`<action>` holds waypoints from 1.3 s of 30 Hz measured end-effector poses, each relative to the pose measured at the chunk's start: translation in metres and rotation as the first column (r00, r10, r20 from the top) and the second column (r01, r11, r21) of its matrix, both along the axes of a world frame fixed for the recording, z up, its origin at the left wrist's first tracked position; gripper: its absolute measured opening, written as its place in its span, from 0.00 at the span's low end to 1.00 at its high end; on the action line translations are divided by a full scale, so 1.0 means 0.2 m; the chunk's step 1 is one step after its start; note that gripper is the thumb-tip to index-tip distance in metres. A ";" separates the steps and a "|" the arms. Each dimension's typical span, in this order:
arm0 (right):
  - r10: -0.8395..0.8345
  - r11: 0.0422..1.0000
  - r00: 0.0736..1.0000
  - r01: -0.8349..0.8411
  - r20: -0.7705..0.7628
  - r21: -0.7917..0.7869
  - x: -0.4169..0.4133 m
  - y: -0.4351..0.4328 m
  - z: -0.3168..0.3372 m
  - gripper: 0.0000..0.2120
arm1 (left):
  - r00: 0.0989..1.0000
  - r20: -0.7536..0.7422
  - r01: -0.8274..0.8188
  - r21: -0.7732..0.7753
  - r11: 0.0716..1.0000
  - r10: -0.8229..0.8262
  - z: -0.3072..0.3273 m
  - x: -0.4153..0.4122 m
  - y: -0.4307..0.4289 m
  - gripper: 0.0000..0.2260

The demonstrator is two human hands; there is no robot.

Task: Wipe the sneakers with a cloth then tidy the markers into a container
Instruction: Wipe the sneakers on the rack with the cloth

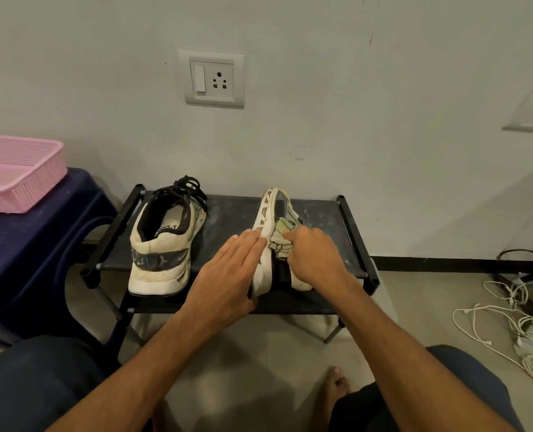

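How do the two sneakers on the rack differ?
The left sneaker stands upright on its sole, heel toward the camera; the right sneaker is tipped on its side, sole showing. No hand touches the left sneaker; the left hand steadies the right sneaker while the right hand presses a cloth against it. Both are off-white with dark panels.

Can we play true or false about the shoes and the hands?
1. The right hand grips the cloth. True.
2. Both sneakers stand upright. False: the tipped sneaker lies on its side; only the other sneaker stands upright.
3. The left hand presses flat against the tipped sneaker's sole. True.
4. The pink basket sits on the black rack. False: the pink basket sits on the blue stool; the black rack holds the sneakers.
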State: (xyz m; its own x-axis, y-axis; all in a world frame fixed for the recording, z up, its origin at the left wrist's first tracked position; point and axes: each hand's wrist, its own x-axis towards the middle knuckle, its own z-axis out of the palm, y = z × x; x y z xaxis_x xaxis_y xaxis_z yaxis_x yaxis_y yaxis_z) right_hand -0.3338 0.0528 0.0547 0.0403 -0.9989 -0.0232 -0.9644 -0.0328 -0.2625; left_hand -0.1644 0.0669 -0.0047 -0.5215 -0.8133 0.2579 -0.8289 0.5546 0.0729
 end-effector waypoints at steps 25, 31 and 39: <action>-0.241 0.954 0.887 0.290 0.395 -0.070 -0.23 0.06 0.11 0.20 | 0.999 -0.040 -0.010 0.010 1.000 0.011 0.00 -0.01 0.01 0.47; -0.060 0.993 0.963 0.085 0.261 -0.084 -0.08 0.07 0.08 0.21 | 1.000 -0.022 -0.015 -0.008 1.000 0.015 0.00 0.00 0.00 0.48; 0.126 0.991 0.977 -0.133 -0.172 -0.027 0.07 0.18 0.02 0.15 | 0.999 -0.035 0.001 -0.014 1.000 -0.002 -0.02 -0.01 0.00 0.46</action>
State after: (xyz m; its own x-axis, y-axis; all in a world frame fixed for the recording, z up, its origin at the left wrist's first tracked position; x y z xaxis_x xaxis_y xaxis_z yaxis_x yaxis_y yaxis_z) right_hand -0.3195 0.0889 0.0587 0.1679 -0.9858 -0.0031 -0.9817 -0.1669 -0.0914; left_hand -0.1654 0.0668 -0.0079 -0.5132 -0.8086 0.2876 -0.8252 0.5570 0.0937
